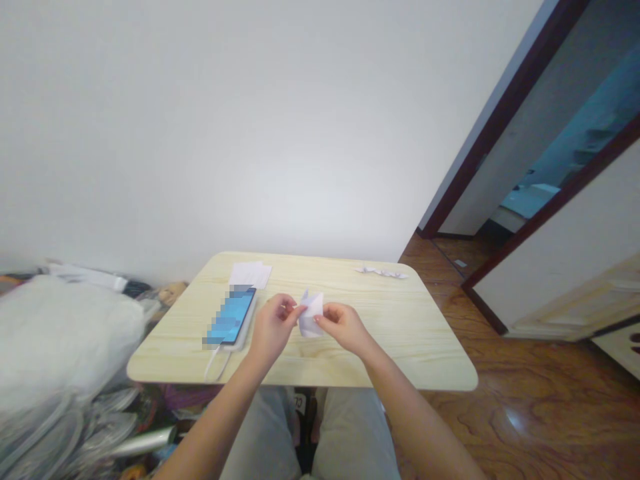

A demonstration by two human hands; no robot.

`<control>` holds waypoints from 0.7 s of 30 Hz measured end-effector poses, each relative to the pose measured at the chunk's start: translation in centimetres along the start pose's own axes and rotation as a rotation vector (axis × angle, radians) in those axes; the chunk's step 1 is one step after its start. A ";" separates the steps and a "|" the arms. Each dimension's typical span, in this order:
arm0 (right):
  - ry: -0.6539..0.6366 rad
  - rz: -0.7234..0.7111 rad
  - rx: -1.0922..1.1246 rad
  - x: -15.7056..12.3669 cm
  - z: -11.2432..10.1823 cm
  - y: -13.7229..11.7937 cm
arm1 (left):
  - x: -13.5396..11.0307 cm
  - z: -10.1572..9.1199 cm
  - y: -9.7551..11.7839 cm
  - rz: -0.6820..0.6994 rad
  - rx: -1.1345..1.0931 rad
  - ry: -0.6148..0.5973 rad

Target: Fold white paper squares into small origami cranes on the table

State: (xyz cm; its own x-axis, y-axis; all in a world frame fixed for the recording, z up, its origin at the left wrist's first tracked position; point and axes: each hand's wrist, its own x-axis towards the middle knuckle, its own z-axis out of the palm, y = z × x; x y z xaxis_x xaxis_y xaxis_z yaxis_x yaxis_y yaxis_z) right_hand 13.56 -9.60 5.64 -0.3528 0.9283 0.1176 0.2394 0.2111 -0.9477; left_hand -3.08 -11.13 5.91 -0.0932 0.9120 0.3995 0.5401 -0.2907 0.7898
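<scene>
A small folded piece of white paper [312,312] is held just above the light wooden table [400,333], between both hands. My left hand [273,327] pinches its left edge with closed fingers. My right hand [343,325] pinches its right side, thumb on top. The paper has a pointed corner standing upward. Both forearms reach in from the lower edge of the view over my lap.
A phone [231,319] with a lit blue screen and a white cable lies left of my hands. A stack of white paper sheets [250,273] sits behind it. Small folded paper pieces [383,272] lie at the table's far right. Clutter [65,347] crowds the left; a doorway [540,187] opens right.
</scene>
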 end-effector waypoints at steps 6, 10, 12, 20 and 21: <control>-0.037 -0.017 0.089 0.1 -0.1 0.3 | -0.7 0.8 -0.1 0.097 -0.103 -0.045; -0.033 -0.021 0.074 0.2 -0.1 0.4 | -0.8 1.0 0.2 0.079 -0.136 -0.042; -0.037 -0.036 0.077 0.2 -0.1 0.2 | -0.8 1.1 0.3 0.077 -0.141 -0.031; -0.069 -0.081 -0.016 -0.5 0.0 -1.0 | -0.6 1.4 -0.1 0.107 -0.102 -0.053; -0.067 -0.084 -0.049 -0.6 -0.1 -1.2 | -0.6 1.3 -0.1 0.106 -0.097 -0.062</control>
State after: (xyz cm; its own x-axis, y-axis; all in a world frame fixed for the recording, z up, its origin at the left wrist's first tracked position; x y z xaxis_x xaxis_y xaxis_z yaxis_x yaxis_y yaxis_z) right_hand 13.60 -10.37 6.74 -0.4326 0.8846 0.1745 0.2501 0.3036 -0.9194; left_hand -1.94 -11.30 4.98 0.0129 0.8900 0.4557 0.4608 -0.4098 0.7872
